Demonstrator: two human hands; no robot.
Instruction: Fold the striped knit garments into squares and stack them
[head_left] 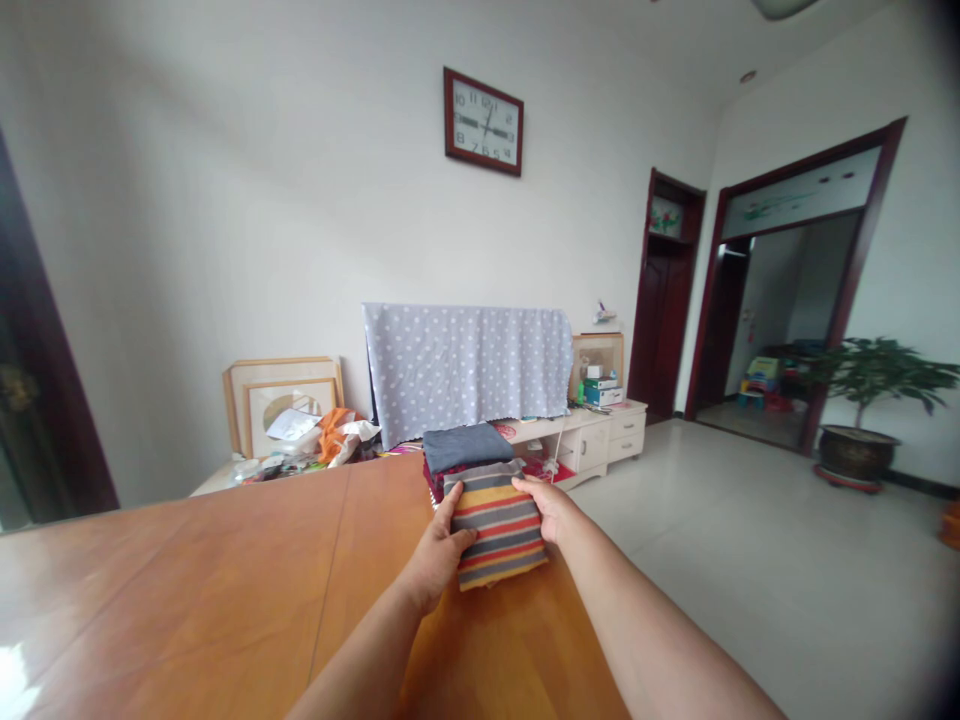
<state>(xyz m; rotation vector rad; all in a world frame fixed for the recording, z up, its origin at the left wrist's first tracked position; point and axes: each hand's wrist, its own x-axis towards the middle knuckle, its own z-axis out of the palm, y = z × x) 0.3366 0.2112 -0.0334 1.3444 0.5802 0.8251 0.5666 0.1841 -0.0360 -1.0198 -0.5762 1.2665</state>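
A folded striped cloth, in grey, yellow and red bands, is held between my two hands above the wooden table. My left hand grips its left side, with the thumb lying on top. At the far right corner, my right hand pinches the edge; the fingers underneath are hidden. Just behind it lies a stack of folded fabric, with a blue-grey folded cloth on top and dark red fabric below. Whether the striped cloth touches the stack I cannot tell.
The brown table spreads to the left and front. Beyond it a low white cabinet stands against the wall, with a polka-dot cover, picture frames and clutter. A potted plant stands on the tiled floor at right.
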